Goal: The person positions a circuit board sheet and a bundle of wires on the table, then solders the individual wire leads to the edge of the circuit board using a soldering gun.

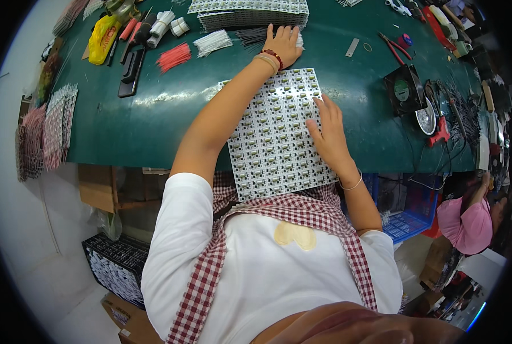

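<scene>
A panel of small circuit boards (276, 137), white with rows of parts, lies in front of me, its near end over the table edge against my apron. My right hand (330, 135) rests along its right edge, fingers stretched and thumb apart. Beyond the panel's far end my left hand (283, 46) reaches out with fingers spread, next to a bundle of black wires (251, 38) and the front of a stack of similar panels (247, 20). Whether its fingertips touch the wires or the stack, I cannot tell. White wires (213, 43) and red wires (174, 57) lie to the left.
A phone-like black device (131, 73) and a yellow bag (103, 39) are at the left. On the right are red-handled pliers (396, 49), a black fan (404, 90) and a metal dish (426, 118). Wired panels (60, 126) hang at the left edge. A person in pink (468, 223) is at far right.
</scene>
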Motion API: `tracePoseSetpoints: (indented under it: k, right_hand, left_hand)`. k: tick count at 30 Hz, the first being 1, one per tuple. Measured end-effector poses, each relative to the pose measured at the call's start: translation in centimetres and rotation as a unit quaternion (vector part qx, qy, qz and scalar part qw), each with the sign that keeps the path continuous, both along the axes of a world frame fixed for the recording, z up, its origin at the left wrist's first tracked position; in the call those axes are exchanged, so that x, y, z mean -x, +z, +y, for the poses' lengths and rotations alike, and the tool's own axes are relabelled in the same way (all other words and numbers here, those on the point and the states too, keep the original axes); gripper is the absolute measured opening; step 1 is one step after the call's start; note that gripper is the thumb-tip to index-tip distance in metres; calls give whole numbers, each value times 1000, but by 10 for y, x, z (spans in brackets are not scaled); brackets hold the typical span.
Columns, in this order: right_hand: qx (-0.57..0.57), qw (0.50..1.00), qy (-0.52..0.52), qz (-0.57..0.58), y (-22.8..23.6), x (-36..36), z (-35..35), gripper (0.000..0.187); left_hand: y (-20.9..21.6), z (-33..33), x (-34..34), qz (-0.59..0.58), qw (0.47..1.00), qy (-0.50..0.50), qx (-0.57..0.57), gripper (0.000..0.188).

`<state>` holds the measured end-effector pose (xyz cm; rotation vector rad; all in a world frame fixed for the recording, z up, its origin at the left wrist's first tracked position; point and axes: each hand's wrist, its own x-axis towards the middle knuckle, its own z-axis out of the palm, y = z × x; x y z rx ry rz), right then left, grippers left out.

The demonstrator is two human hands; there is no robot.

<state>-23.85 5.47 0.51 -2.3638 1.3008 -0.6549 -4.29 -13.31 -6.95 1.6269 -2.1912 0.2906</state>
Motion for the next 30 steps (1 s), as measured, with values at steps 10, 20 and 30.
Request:
tracePoseSetpoints:
  k: [10,20,30]
  right_hand:
    - [129,987,-89,-40,-1,55,-86,32]
    - [22,904,-418,84,-25,82,-260,30]
    - [96,980,-174,-16,-25,103,-207,12]
  left_hand:
    - [0,-4,0,36,999,2,-14,64]
    - [28,32,0,24,999,-4,21,65]
    - [67,225,-20,151,981,-76,-100,70]
